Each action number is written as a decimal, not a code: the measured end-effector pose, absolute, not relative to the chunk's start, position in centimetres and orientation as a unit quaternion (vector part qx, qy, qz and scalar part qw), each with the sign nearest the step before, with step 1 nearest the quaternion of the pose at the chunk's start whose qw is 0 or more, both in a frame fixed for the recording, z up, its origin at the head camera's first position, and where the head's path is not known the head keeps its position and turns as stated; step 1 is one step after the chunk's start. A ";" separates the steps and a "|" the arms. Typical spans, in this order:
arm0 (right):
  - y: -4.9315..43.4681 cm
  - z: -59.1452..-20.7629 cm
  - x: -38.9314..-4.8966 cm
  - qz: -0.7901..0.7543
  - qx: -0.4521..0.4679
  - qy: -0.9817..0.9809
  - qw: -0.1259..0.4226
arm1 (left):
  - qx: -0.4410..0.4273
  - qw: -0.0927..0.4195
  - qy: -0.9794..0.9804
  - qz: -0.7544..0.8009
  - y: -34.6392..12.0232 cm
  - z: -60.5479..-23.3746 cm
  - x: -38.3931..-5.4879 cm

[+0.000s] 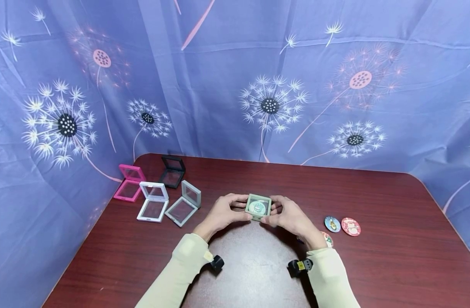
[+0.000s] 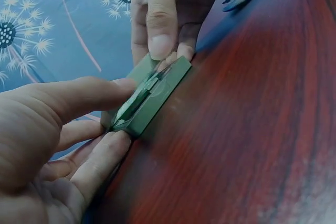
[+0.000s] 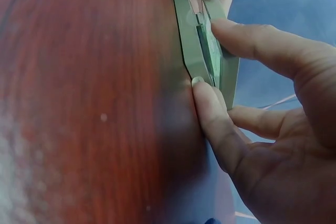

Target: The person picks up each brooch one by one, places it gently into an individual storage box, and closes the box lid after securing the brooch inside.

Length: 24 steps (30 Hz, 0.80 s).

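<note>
Both hands hold a small square green display case (image 1: 258,196) over the middle of the table. A round pale-green and white badge (image 1: 257,208) shows through its clear window. My left hand (image 1: 228,211) grips the case's left side, thumb along the near edge and fingers at the side and beneath. On the opposite side, my right hand (image 1: 291,217) pinches it in much the same way. In the wrist views, the two halves of the case (image 2: 164,99) stand slightly apart in a narrow wedge, with the badge (image 3: 214,56) between them.
Standing unfolded at the left are pink (image 1: 128,191), black (image 1: 171,178), white (image 1: 151,210) and grey (image 1: 181,211) display cases. Right of the hands lie a blue badge (image 1: 332,224) and a red badge (image 1: 351,226); another badge (image 1: 328,239) is partly behind the right wrist. A dandelion-print curtain (image 1: 219,85) borders the table.
</note>
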State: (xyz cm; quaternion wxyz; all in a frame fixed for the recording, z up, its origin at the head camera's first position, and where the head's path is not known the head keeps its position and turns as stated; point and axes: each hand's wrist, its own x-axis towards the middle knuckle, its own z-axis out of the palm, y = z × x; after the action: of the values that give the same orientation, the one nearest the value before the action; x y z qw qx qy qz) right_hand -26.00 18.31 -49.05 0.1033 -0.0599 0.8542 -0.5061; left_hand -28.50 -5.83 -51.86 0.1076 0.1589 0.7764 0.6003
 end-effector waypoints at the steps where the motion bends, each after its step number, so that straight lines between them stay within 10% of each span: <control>1: 18.3 -49.0 -26.0 -0.506 -0.060 0.854 0.103 | 0.162 0.105 0.779 0.597 -5.8 -51.9 -28.5; 24: 18.6 -49.1 -26.0 -0.491 -0.055 0.863 0.106 | 0.140 -0.011 0.843 0.519 -3.7 -52.5 -27.0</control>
State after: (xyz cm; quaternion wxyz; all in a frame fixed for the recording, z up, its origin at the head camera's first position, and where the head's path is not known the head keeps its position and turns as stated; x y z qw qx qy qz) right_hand -26.02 18.61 -49.11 0.1064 -0.0549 0.8628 -0.4912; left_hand -27.04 -3.73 -52.50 -0.0109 0.1399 0.8431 0.5192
